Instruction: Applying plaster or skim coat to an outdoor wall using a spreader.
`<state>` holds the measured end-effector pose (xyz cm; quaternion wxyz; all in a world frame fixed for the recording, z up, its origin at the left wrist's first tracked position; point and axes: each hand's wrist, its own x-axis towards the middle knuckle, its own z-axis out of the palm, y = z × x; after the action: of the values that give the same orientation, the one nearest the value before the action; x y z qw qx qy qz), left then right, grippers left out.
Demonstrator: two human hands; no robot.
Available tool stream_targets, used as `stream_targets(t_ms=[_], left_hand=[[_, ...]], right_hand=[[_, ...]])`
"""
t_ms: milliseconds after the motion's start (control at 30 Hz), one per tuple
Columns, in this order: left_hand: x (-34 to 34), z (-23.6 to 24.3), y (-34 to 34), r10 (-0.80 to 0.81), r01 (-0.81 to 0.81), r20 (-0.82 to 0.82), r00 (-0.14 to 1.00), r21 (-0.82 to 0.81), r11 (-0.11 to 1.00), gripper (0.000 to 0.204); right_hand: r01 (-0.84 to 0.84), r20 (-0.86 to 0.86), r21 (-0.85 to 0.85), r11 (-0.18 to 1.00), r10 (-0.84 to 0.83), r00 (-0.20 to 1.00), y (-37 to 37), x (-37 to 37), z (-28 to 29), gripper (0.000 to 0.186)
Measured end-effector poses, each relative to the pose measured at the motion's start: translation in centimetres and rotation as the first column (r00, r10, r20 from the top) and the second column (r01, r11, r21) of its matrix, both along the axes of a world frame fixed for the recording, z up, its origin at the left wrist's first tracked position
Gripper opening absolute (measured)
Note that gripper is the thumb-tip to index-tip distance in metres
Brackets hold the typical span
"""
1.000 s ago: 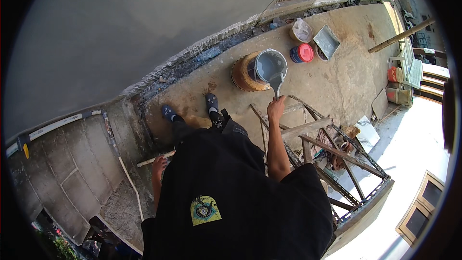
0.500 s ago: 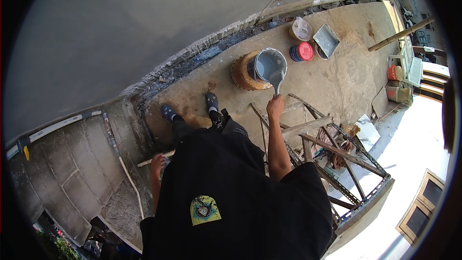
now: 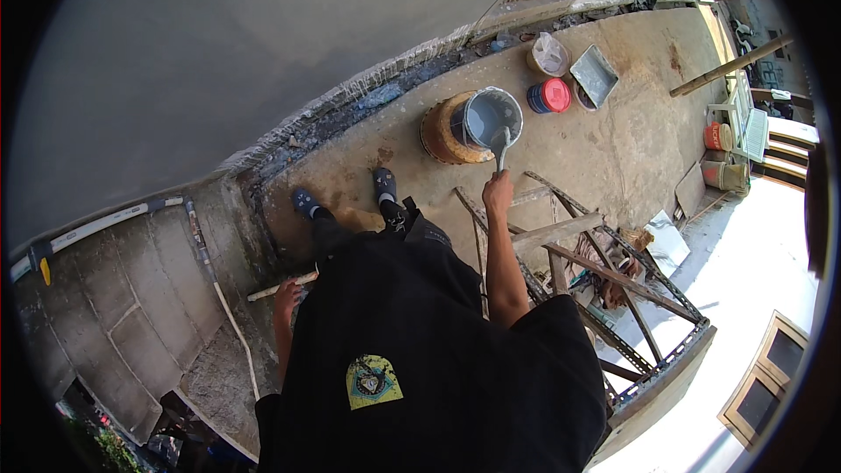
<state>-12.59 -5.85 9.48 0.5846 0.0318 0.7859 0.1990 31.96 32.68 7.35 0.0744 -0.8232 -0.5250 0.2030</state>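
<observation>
My right hand (image 3: 498, 193) is closed around the handle of a grey dipper (image 3: 502, 144), whose head is at the near rim of a bucket (image 3: 457, 123) of grey-blue paint. That bucket stands on a rusty orange-brown drum (image 3: 435, 133). Low at my left side, my left hand (image 3: 286, 295) is closed around a thin whitish pole (image 3: 260, 295). A small bluish thing shows beside those fingers, too unclear to name.
Beyond the bucket are a red-lidded pail (image 3: 552, 95), a tub with plastic (image 3: 548, 54) and a paint tray (image 3: 595, 76). A metal-and-wood frame (image 3: 604, 273) stands at my right. A grey wall (image 3: 263, 52) rises at left, and a white pipe (image 3: 109, 224) runs below it.
The dipper's head has shifted slightly and turned within the bucket's near rim; my right hand has moved a little left and toward me. The left hand is nearly still.
</observation>
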Motion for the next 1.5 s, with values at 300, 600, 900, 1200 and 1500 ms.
stream_targets(t_ms=[300,600,900,1200,1500], left_hand=[[0.0,-0.8,-1.1,0.051,-0.050,0.023,0.998,-0.020,0.999,0.042],[0.8,0.2,-1.5,0.045,-0.045,-0.014,0.999,-0.014,0.999,0.042],[0.0,-0.6,-1.7,0.065,-0.065,-0.019,0.998,-0.038,0.997,0.045],[-0.4,-0.7,-4.5,0.187,-0.186,-0.026,0.982,0.045,0.982,0.038],[-0.1,1.7,-6.7,0.524,-0.475,-0.036,0.851,0.373,0.797,0.022]], right_hand=[[-0.021,-0.018,0.022,1.000,0.022,1.000,0.1,0.1,-0.7,0.024],[-0.022,0.008,0.070,0.997,0.021,1.000,0.3,0.8,-0.6,0.023],[0.030,-0.013,0.133,0.991,-0.029,1.000,0.0,0.8,-0.6,0.024],[0.012,-0.094,0.140,0.990,0.001,0.996,0.8,-1.6,-0.9,0.027],[0.025,-0.532,0.452,0.892,0.246,0.810,4.9,-9.0,-1.4,0.046]])
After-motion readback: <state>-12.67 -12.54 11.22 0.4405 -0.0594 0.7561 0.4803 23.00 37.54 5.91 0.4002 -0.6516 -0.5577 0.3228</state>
